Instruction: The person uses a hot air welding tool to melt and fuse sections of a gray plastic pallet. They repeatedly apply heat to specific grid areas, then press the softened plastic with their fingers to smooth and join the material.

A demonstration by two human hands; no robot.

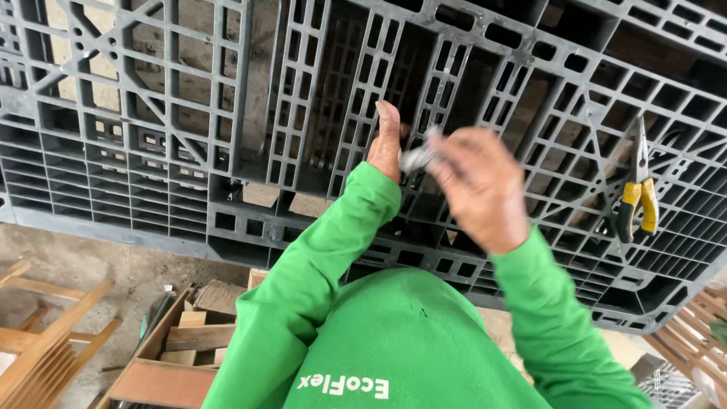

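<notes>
While my right hand (481, 189) pinches a small grey piece (419, 157), blurred past telling what it is, my left hand (388, 142) stands beside it with fingers straight, holding nothing I can see. Both hover over the grey plastic pallet (151, 151). Yellow-handled pliers (638, 193) lie on its grid, well apart. Below left, a wooden box (163, 367) holds wood blocks (198, 335), partly cut off.

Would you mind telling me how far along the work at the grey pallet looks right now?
Done: nothing finished shows on the grey plastic pallet. In hand: the right hand and left hand meet on a small, blurred grey piece above it. Left: the yellow-handled pliers lie untouched on the pallet, right of the hands.
</notes>
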